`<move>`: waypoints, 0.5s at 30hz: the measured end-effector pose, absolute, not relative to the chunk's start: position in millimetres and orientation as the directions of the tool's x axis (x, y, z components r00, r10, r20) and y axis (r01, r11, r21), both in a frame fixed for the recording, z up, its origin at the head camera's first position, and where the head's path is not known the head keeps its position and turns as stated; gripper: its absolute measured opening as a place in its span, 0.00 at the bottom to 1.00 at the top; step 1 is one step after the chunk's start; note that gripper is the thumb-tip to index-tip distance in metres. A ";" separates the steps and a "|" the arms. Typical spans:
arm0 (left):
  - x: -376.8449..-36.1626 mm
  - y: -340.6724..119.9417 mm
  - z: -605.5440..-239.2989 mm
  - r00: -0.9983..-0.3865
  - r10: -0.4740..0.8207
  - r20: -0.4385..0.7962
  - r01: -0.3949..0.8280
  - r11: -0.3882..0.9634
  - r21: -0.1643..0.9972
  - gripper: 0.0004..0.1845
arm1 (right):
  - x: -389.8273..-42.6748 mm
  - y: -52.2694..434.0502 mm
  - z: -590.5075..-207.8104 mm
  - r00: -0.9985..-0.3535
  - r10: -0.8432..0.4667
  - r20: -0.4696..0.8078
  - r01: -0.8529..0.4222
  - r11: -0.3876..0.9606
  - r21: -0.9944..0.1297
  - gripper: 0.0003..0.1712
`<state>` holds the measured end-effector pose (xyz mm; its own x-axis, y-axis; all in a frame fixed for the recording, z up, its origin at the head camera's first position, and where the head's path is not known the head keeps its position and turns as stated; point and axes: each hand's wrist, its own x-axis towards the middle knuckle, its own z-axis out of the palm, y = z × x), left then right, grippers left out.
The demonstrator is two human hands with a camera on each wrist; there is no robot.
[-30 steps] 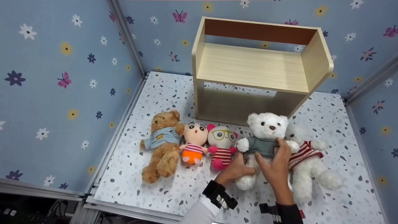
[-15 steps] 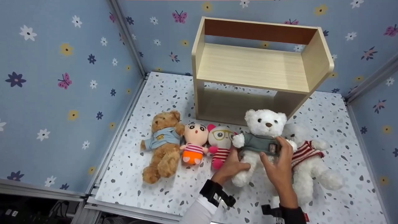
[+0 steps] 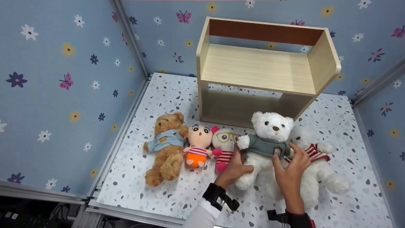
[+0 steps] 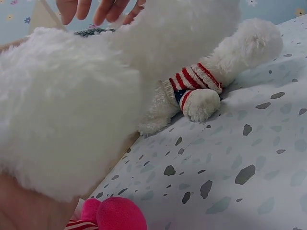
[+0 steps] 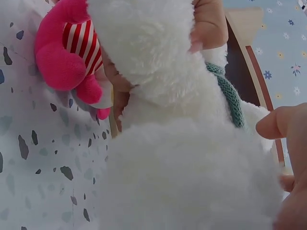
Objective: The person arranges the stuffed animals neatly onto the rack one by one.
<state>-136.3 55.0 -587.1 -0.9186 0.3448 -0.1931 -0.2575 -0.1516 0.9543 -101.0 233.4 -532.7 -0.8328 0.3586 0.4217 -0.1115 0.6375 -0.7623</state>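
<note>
Room: speckled desk lying bare behind toys, beside wooden shelf.
Left hand: grip curling round white fluffy green-sweatered bear.
Right hand: grip spreading open, fingertips touching bear.

Five plush toys: three teddy bears, two small dolls; one wooden shelf.

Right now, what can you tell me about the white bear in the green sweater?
The white bear is a fluffy plush with dark eyes, a brown nose and a grey-green knitted sweater bearing a small patch. It is propped half upright on the speckled floor before the shelf, legs toward the person. The left hand grips its side; the right hand touches it with spread fingers. It overlaps the striped bear.
</note>
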 end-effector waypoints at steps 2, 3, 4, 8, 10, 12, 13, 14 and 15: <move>-135.9 54.5 -587.2 -0.916 0.350 -0.195 -0.270 -0.178 0.946 0.71 | -100.8 233.3 -533.4 -0.831 0.383 0.404 -0.076 0.640 -0.764 0.36; -135.9 54.2 -587.3 -0.915 0.355 -0.192 -0.272 -0.193 0.943 0.71 | -100.5 233.2 -533.7 -0.830 0.397 0.391 -0.057 0.637 -0.769 0.36; -136.0 54.0 -586.9 -0.914 0.358 -0.190 -0.274 -0.202 0.940 0.71 | -100.5 233.5 -533.6 -0.830 0.410 0.379 -0.039 0.633 -0.773 0.36; -137.0 52.4 -585.8 -0.919 0.357 -0.165 -0.254 -0.218 0.942 0.70 | -100.0 234.7 -532.6 -0.839 0.449 0.307 0.029 0.601 -0.799 0.40; -137.9 50.9 -585.0 -0.921 0.358 -0.152 -0.241 -0.219 0.946 0.69 | -99.6 235.4 -531.7 -0.853 0.455 0.255 0.059 0.571 -0.819 0.44; -138.5 49.0 -584.3 -0.919 0.364 -0.149 -0.241 -0.221 0.945 0.69 | -99.1 236.0 -531.1 -0.871 0.452 0.191 0.082 0.518 -0.851 0.48; -138.9 48.1 -584.0 -0.919 0.368 -0.143 -0.238 -0.228 0.944 0.69 | -98.6 236.2 -530.9 -0.883 0.444 0.154 0.092 0.484 -0.870 0.50; -139.1 47.2 -583.6 -0.917 0.372 -0.144 -0.241 -0.229 0.943 0.69 | -98.1 236.3 -530.9 -0.894 0.434 0.114 0.104 0.447 -0.888 0.52; -139.2 46.3 -583.3 -0.915 0.376 -0.148 -0.246 -0.228 0.942 0.69 | -97.6 236.4 -531.0 -0.903 0.423 0.075 0.118 0.411 -0.904 0.54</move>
